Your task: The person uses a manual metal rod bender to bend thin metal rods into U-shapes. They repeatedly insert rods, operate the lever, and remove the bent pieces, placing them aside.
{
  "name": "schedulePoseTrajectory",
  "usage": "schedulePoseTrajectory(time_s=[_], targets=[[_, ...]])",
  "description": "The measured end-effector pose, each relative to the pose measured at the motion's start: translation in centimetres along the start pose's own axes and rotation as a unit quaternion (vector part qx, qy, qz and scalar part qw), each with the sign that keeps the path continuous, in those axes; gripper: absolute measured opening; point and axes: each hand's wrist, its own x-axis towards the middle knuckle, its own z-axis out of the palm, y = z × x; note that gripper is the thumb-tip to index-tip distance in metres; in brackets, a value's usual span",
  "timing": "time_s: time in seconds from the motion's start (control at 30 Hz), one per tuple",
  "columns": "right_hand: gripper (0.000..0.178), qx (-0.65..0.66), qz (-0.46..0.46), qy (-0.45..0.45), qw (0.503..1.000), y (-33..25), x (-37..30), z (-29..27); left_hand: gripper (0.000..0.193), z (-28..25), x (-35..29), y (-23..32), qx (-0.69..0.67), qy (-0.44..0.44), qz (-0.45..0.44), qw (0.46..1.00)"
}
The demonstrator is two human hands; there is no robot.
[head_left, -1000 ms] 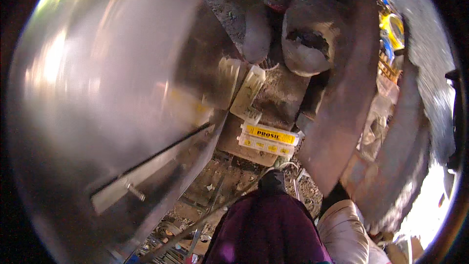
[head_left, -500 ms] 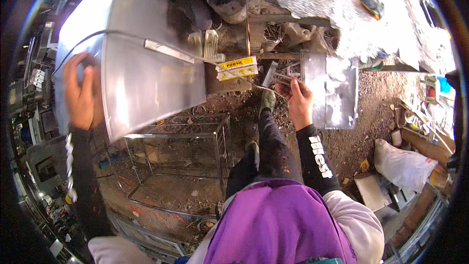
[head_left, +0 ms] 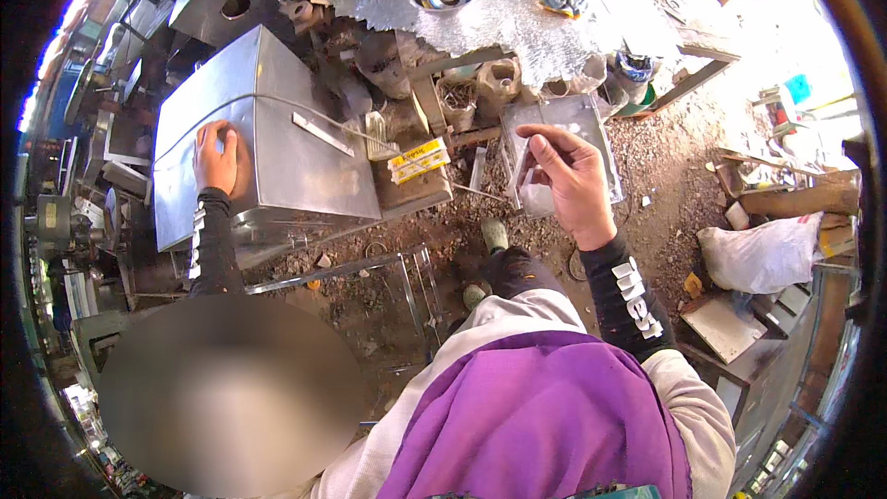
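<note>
A large sheet-metal box (head_left: 305, 176) stands at the left. My left hand (head_left: 217, 162) rests on its top with the fingers spread and slightly bent, beside a grey cable (head_left: 277, 98) that runs across the box. On the box's side is a pale metal strip (head_left: 321, 134). My right hand (head_left: 577, 185) is raised over the ground at the centre right, thumb and forefinger brought close together. Something thin may be between them, but I cannot make it out. Below that hand lies a shiny sheet-metal panel (head_left: 559, 115).
A yellow-and-white carton (head_left: 419, 161) sits on a block beside the metal box. Behind are a foil-covered table (head_left: 517, 32) and several pots. A metal frame (head_left: 407, 286) stands near my legs, a white sack (head_left: 762, 254) at the right. A blurred patch covers the lower left.
My view has shifted, showing more of the far table and a second metal box. My left hand remains on the large box. The small metal piece seen in my right hand no longer shows clearly.
</note>
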Motion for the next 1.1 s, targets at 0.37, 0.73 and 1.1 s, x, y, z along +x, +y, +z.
schedulePoseTrajectory(time_s=[0.37, 0.73, 1.1], targets=[[0.027, -0.024, 0.062, -0.126, 0.99, -0.9, 6.1, -1.6, 0.027, -0.3, 0.1, -0.4, 0.017, -0.013, 0.013, 1.0], [0.025, 0.196, 0.204, -0.096, 0.954, 1.1, 11.1, -2.2, 0.029, -0.2, 0.3, -0.5, 0.043, -0.012, -0.039, 0.998], [0.024, -0.079, 0.365, 0.012, 0.927, 15.7, 11.9, -8.2, 0.028, 0.2, 0.9, -0.8, 0.073, -0.004, -0.028, 0.997]])
